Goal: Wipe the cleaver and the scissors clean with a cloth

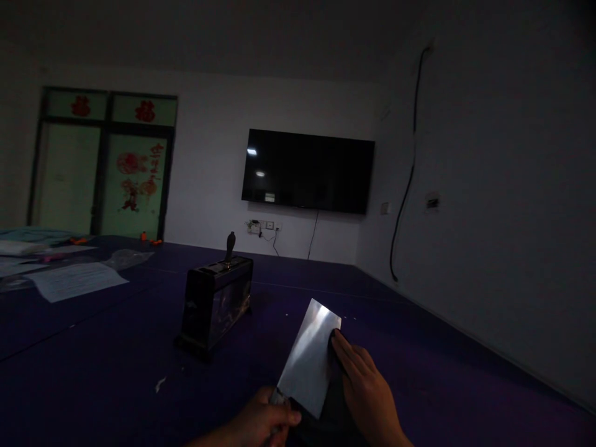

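A cleaver (311,357) with a broad, shiny blade is held up over the table, tilted to the right. My left hand (265,419) is closed round its handle, at the lower left end of the blade. Against the blade's right edge, my right hand (367,385) presses a dark cloth (336,403), its fingers together; much of the cloth hangs below in shadow. To the left stands a black knife block (216,304), with one dark handle (230,244) sticking out of its top.
The purple-covered table (116,385) runs to the walls. A printed sheet (79,280), a clear plastic bag (128,257) and small orange items (149,239) lie far left. A white scrap (159,385) lies before the block. A television (307,171) hangs on the far wall.
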Motion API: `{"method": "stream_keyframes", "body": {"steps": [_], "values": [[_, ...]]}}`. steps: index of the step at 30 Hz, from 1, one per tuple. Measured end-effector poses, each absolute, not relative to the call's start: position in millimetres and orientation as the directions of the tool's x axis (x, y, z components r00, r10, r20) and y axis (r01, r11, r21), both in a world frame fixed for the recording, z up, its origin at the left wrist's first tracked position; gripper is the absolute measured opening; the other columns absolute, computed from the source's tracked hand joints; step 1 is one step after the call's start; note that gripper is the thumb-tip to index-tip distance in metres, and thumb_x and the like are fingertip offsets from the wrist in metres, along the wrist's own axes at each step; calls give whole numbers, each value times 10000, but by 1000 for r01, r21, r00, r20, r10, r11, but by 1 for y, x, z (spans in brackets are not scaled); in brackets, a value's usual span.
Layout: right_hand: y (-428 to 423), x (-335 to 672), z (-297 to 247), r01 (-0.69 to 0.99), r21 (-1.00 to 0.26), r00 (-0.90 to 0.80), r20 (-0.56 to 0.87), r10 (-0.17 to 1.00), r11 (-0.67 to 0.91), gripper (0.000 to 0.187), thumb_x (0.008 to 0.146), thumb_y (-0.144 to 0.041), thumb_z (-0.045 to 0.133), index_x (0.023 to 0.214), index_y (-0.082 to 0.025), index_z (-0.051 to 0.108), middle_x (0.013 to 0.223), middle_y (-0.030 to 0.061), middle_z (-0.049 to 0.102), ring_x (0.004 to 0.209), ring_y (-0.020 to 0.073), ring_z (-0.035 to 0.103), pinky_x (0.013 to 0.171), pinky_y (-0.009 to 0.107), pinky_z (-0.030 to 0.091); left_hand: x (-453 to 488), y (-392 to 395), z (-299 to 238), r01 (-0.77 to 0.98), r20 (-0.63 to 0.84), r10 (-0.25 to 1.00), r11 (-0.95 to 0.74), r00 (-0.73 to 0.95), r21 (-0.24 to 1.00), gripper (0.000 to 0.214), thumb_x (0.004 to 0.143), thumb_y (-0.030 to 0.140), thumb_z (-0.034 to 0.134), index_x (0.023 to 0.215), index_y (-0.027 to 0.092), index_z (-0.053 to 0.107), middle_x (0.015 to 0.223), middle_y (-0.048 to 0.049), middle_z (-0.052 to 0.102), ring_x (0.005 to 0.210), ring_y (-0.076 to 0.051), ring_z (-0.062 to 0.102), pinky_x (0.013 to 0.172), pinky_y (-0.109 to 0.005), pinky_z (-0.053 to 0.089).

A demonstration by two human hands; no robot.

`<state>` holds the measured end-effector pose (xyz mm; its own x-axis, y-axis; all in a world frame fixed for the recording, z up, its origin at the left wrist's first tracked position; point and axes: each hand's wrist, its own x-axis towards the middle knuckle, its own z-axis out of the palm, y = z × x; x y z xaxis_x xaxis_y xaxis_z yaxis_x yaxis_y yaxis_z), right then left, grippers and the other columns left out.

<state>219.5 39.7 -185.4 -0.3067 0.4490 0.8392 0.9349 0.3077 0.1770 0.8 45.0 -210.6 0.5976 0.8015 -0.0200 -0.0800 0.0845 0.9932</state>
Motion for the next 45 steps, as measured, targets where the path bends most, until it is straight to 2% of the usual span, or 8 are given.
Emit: {"method": "stream_keyframes", "body": {"steps": [5, 13, 20, 27, 30, 37, 41, 45], "values": [[36, 214, -185, 917, 263, -367, 849, 381, 299, 568, 689, 2, 349, 1194, -196, 516, 1176, 33, 579, 1004, 186, 546, 846, 304, 485, -1, 45, -209, -77, 10, 799, 45, 602, 996, 341, 510, 449, 563, 387, 185, 385, 248, 52, 310, 240, -40, 237, 328, -181, 163], [33, 208, -193, 851, 344, -465, 845, 265, 398, 486, 685, -4, 347, 1067, -156, 606, 1051, 53, 646, 936, 169, 580, 819, 283, 491, 3, 44, -212, -112, 15, 832, 57, 555, 992, 315, 506, 459, 586, 493, 179, 441, 257, 67, 320, 225, -48, 245, 316, -184, 185], [35, 209, -196, 884, 318, -426, 849, 313, 342, 482, 683, -1, 362, 1054, -184, 610, 1045, 37, 651, 936, 174, 583, 830, 293, 480, 3, 46, -213, -106, -4, 822, 78, 569, 991, 260, 481, 419, 559, 487, 181, 456, 254, 66, 326, 224, -48, 240, 307, -182, 199], [37, 209, -191, 930, 264, -354, 831, 429, 255, 518, 702, 9, 360, 1141, -186, 553, 1117, 26, 619, 940, 166, 578, 807, 270, 491, 1, 46, -213, -62, 4, 803, 41, 596, 997, 296, 482, 448, 570, 443, 179, 451, 254, 55, 327, 247, -49, 255, 318, -182, 192], [37, 209, -190, 932, 267, -353, 823, 444, 246, 525, 696, 5, 360, 1151, -183, 544, 1146, 25, 604, 957, 170, 576, 825, 286, 486, 0, 46, -215, -53, 9, 802, 28, 597, 998, 326, 479, 469, 573, 419, 182, 432, 257, 49, 330, 253, -49, 263, 320, -184, 193], [32, 208, -185, 930, 169, -300, 861, 411, 326, 469, 688, -12, 347, 1032, -192, 610, 1044, 28, 654, 902, 175, 607, 771, 292, 516, 0, 45, -215, -66, -17, 816, 68, 577, 995, 325, 468, 466, 597, 485, 164, 479, 265, 53, 349, 234, -51, 261, 306, -181, 165], [29, 206, -185, 906, 147, -316, 860, 401, 397, 467, 668, -17, 354, 1000, -204, 624, 1007, 25, 667, 889, 172, 617, 770, 294, 519, 1, 46, -215, -97, -5, 820, 74, 572, 993, 325, 483, 467, 585, 466, 170, 452, 257, 57, 325, 227, -47, 248, 310, -189, 206], [28, 205, -185, 888, 161, -344, 855, 389, 431, 453, 671, -8, 350, 967, -199, 636, 963, 28, 681, 849, 161, 628, 754, 271, 521, 3, 47, -216, -55, -31, 827, 74, 562, 996, 304, 471, 455, 564, 453, 172, 455, 270, 47, 350, 249, -54, 281, 313, -182, 185]]}}
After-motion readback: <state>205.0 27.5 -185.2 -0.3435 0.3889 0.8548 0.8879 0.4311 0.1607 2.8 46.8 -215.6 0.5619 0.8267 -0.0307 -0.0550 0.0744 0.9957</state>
